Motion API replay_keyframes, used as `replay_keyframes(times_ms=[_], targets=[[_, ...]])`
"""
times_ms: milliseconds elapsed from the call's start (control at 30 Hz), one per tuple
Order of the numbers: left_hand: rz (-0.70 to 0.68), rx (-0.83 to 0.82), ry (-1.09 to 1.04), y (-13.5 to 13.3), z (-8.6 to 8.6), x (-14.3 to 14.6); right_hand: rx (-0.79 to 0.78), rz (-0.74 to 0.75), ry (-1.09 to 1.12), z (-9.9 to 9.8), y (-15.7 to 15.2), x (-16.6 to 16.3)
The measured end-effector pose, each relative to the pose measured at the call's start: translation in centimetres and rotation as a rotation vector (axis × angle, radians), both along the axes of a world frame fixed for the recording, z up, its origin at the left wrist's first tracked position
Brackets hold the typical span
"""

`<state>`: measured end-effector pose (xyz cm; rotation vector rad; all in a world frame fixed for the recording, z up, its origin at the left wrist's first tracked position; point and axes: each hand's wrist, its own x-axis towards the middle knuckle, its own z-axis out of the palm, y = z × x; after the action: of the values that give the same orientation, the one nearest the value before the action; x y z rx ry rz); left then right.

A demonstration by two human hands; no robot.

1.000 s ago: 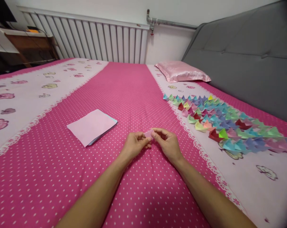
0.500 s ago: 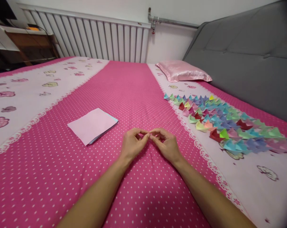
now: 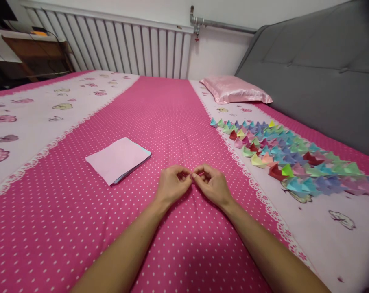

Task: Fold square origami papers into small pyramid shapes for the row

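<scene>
Over the middle of the pink dotted bedspread [image 3: 172,122], my left hand [image 3: 174,183] and my right hand [image 3: 212,184] meet at the fingertips. Both are closed in a pinch, thumbs against forefingers. Whatever they pinch, if anything, is hidden by the fingers or too small to make out. Left of my hands lies a stack of paper sheets [image 3: 118,160], a pale pink one on top and blue edges showing beneath. To the right, rows of small folded paper boats [image 3: 276,152] in many colours stand close together on the bedspread's white band.
A pink satin pillow [image 3: 234,89] lies at the back right, beside the grey padded headboard [image 3: 312,69]. Behind the bed are a white radiator [image 3: 120,44] and a grey pipe [image 3: 223,26]. A desk [image 3: 34,51] stands at the far left.
My fingertips have shifted slightly where they meet, with the left fingers curled a little more. The view has tipped a little; the paper stack and the boats lie as before.
</scene>
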<state>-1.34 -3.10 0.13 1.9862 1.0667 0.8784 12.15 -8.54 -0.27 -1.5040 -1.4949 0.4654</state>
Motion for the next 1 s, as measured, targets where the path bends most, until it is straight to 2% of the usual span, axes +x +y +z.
replay_keyframes(times_ms=[233,467,733,1000], targets=[[-0.003,0.058,0.038,-0.2,0.19,-0.01,0.011,-0.053,0.0,0.13,0.0,-0.12],[-0.008,0.014,-0.051,-0.16,-0.18,0.03,0.017,-0.073,-0.003,0.18,-0.11,-0.22],[0.005,0.076,0.049,-0.54,0.73,-0.14,0.003,-0.068,0.025,-0.09,-0.09,-0.05],[0.019,0.099,0.057,-0.55,0.5,0.01,0.036,-0.069,-0.001,-0.26,-0.11,-0.2]])
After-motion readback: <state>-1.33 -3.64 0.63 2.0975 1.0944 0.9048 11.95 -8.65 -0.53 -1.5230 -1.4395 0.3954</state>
